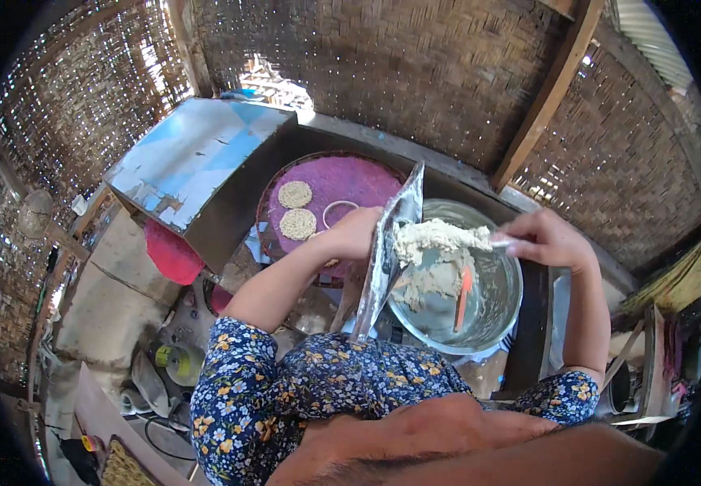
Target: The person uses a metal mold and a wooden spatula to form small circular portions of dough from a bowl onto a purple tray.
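My left hand (pixel 354 232) is closed on the edge of a silvery, crinkled sheet or bag (pixel 389 243), held upright at the left rim of a metal basin (pixel 512 304). Its exact kind does not show. Over the basin, my right hand (pixel 551 240) grips the pale end of a utensil whose other end is hidden under a thick lump of cream-coloured dough (pixel 440 236). The lump meets the silvery thing. More dough (pixel 435 279) lies in the basin beside an orange-handled spatula (pixel 461 300).
Left of the basin, a round tray with a purple cloth (pixel 338 176) bears pale discs (pixel 294 194) of squiggly strands and a white ring (pixel 339 212). A blue-and-white topped box (pixel 205 154) stands further left. Woven walls and a wooden post (pixel 549 93) close off the back.
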A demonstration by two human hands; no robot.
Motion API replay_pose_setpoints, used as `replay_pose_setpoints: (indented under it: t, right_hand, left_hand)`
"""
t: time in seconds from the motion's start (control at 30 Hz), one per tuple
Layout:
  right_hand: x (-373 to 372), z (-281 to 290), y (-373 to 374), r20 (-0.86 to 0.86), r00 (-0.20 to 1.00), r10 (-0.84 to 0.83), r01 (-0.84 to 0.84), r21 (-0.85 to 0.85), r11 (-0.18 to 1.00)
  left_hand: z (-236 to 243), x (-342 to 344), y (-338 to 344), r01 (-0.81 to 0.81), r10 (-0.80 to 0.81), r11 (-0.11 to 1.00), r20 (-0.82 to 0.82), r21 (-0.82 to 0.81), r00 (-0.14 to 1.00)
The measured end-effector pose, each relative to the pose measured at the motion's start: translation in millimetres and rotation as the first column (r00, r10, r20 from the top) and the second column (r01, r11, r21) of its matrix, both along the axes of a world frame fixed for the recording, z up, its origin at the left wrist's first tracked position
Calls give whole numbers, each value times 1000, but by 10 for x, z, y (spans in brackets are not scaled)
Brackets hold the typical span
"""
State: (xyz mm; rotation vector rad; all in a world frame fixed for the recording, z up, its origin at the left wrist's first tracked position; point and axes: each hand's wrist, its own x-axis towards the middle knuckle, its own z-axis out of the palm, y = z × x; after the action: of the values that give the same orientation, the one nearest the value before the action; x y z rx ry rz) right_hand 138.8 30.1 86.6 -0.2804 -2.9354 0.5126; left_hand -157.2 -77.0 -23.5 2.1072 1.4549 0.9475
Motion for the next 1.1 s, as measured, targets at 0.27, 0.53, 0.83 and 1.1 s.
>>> replay_pose_setpoints:
  t: [0.27, 0.53, 0.83, 1.1]
  right_hand:
    - [-836, 54, -934, -19, 1000, 12, 13, 923, 385]
    - [-271, 390, -876, -364, 925, -110, 349, 699, 624]
    - [-269, 165, -675, -231, 954, -191, 299, 686, 664]
    - [-241, -14, -725, -289, 950, -122, 299, 717, 630]
  left_hand:
    - [-148, 170, 110, -310, 314, 948, 53, -75, 948]
    - [-475, -62, 299, -328, 326, 944, 210, -29, 922]
    - [-290, 369, 317, -391, 391, 919, -17, -45, 920]
    - [-375, 239, 479, -255, 244, 960, -101, -118, 965]
